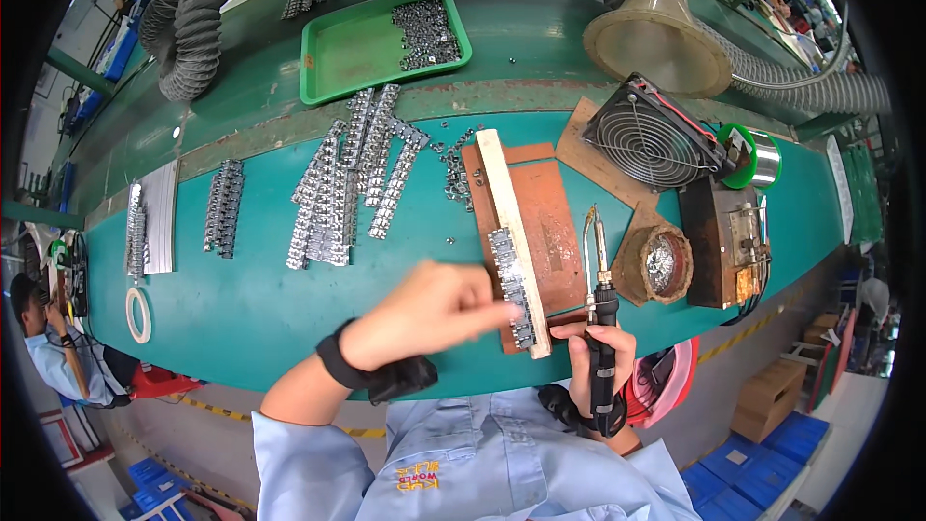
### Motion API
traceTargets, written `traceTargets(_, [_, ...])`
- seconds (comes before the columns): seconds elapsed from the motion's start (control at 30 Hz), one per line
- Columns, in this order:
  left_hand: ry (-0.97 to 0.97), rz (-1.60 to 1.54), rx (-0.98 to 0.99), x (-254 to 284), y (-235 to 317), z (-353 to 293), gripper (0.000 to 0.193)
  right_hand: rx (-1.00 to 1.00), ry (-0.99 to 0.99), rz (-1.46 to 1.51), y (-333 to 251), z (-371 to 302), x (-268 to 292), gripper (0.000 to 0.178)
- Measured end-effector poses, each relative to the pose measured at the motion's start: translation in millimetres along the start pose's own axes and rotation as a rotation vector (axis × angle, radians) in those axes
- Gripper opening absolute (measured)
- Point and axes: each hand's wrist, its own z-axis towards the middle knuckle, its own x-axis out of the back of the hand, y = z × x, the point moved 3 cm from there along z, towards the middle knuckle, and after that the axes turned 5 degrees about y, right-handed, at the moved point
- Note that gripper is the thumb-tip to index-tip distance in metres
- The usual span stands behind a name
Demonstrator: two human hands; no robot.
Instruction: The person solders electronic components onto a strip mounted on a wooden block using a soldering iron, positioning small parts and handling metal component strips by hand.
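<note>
My right hand point(615, 352) is wrapped round a black-handled soldering iron point(603, 304), whose metal tip points away from me; a thin feed tube runs beside the shaft. My left hand point(429, 314), slightly blurred, is curled with one digit reaching onto a strip of small metal parts point(511, 285). Whether its folded fingers hold anything is hidden. That strip lies along the left side of a pale wooden bar point(511, 232), which rests on a reddish-brown board point(548, 222). My right fingertips are close to the bar's near end.
Several metal strips point(338, 193) lie left of the board, with loose parts point(456, 169) beside it. Beyond is a green tray point(347, 53). To the right stand a fan point(651, 140), solder spool point(762, 159), round pot point(666, 265), metal box point(719, 241) and extraction hood point(656, 34).
</note>
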Motion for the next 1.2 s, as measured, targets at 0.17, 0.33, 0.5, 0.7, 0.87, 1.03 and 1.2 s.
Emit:
traceTargets(0.17, [0.642,0.307,-0.258,58,-3,-7,0.009,0.002,-0.004,-0.026,0,-2,3,0.023])
traceTargets(0.33, [0.711,0.464,-0.471,45,-4,0,0.010,-0.024,0.000,-0.033,0,-3,2,0.023])
traceTargets(0.5, [0.640,0.541,-0.494,40,-11,7,0.015,-0.026,0.005,-0.040,-2,-1,3,0.022])
traceTargets(0.7, [0.575,0.246,-0.287,38,1,3,0.012,-0.031,-0.005,-0.042,2,-5,4,0.022])
traceTargets(0.87, [0.336,-0.471,-0.242,31,-9,13,0.010,-0.026,-0.018,-0.021,2,-2,4,0.022])
traceTargets(1.03, [0.254,-0.669,-0.089,30,-9,13,0.012,-0.016,-0.028,-0.033,0,0,5,0.023])
traceTargets(1.2, [0.188,-0.763,-0.066,28,-14,15,0.012,-0.034,-0.026,-0.012,2,1,6,0.023])
